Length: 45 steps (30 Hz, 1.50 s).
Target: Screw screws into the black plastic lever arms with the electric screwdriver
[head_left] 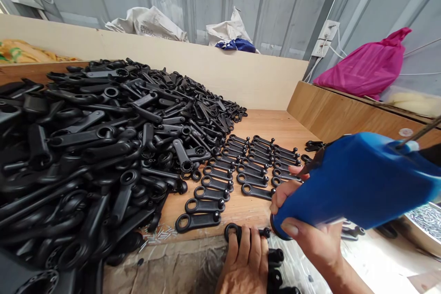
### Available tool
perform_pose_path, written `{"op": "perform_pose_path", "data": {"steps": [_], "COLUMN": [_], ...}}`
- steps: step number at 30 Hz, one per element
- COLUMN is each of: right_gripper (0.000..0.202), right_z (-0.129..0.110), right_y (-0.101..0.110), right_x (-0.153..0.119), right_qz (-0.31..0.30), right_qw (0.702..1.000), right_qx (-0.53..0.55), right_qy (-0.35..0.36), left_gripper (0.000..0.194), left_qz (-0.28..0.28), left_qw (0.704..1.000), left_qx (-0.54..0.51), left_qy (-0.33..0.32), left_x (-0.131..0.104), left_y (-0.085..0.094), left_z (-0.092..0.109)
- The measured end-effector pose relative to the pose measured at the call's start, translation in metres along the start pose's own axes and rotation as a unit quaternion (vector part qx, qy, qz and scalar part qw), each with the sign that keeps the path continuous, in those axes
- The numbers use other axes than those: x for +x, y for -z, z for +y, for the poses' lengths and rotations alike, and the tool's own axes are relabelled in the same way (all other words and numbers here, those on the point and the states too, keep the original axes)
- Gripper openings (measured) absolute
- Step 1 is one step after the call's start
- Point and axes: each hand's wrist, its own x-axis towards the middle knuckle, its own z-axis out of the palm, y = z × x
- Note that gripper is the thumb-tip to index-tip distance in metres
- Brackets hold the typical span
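Right hand (310,234) closed around blue power tool (361,183), nose angled down-left. Left hand (246,264) flat, fingers pressing black plastic lever (246,232) at near bench edge, just beside tool nose. Step appears to be fastening this piece; next move calls for tool nose square on lever's end. Beyond: neat rows of levers (248,165), big loose heap (103,147) left, scattered small pins (161,232), pink bag (368,66) far right.

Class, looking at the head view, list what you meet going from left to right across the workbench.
Heap of black plastic levers → neat rows of levers → left hand → right hand gripping the blue tool → pink bag.
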Motion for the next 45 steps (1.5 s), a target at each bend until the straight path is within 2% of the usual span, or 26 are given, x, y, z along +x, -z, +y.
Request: {"op": "perform_pose_path", "data": {"steps": [4,7,9,11,14,16,18,20,22,26,34,38,41,45], "right_gripper": [0.022,0.028,0.033,0.041,0.053,0.06,0.062,0.061,0.062,0.07,0.074,0.072,0.073,0.074], "right_z": [-0.004,-0.003,-0.003,-0.007,-0.02,-0.03,-0.037,-0.04,-0.039,-0.036,-0.027,-0.027,-0.03,-0.03], "right_y": [-0.002,-0.002,-0.001,0.001,0.004,0.005,0.006,0.007,0.008,0.01,0.016,0.015,0.011,0.011], "right_x": [0.001,0.002,0.0,-0.003,-0.009,-0.012,-0.015,-0.017,-0.018,-0.02,-0.023,-0.023,-0.023,-0.024], "right_qz": [-0.033,-0.055,-0.048,-0.007,0.056,0.059,0.033,0.008,-0.007,-0.008,-0.019,-0.041,-0.027,-0.034], "right_qw": [0.998,0.996,0.997,1.0,0.991,0.978,0.972,0.971,0.971,0.973,0.975,0.977,0.977,0.98], "right_qx": [-0.052,-0.073,-0.059,-0.013,0.118,0.196,0.231,0.241,0.238,0.224,0.212,0.204,0.204,0.186], "right_qy": [0.005,0.02,0.028,0.023,0.026,0.026,0.013,-0.003,-0.026,-0.061,-0.067,-0.051,-0.064,-0.068], "left_gripper": [0.027,0.033,0.035,0.034,0.033,0.034,0.036,0.038,0.037,0.035,0.036,0.032,0.032,0.03], "left_qz": [-0.025,-0.072,-0.101,-0.113,-0.129,-0.161,-0.183,-0.173,-0.139,-0.084,-0.072,-0.076,-0.063,-0.058], "left_qw": [0.999,0.996,0.993,0.992,0.99,0.985,0.981,0.983,0.989,0.996,0.997,0.997,0.998,0.998], "left_qx": [-0.021,-0.048,-0.057,-0.057,-0.055,-0.059,-0.065,-0.059,-0.042,-0.016,-0.014,0.006,0.015,0.01], "left_qy": [-0.004,-0.017,-0.018,-0.012,-0.004,-0.011,-0.028,-0.034,-0.023,-0.014,-0.036,-0.003,0.006,0.007], "left_x": [-0.004,-0.01,-0.013,-0.013,-0.008,-0.005,-0.004,-0.005,-0.007,-0.01,-0.007,-0.002,0.001,0.002], "left_y": [-0.01,-0.025,-0.033,-0.036,-0.031,-0.025,-0.021,-0.021,-0.023,-0.025,-0.017,-0.005,0.003,0.005], "left_z": [0.005,0.011,0.014,0.015,0.012,0.008,0.005,0.004,0.006,0.009,0.002,0.003,0.004,0.004]}}
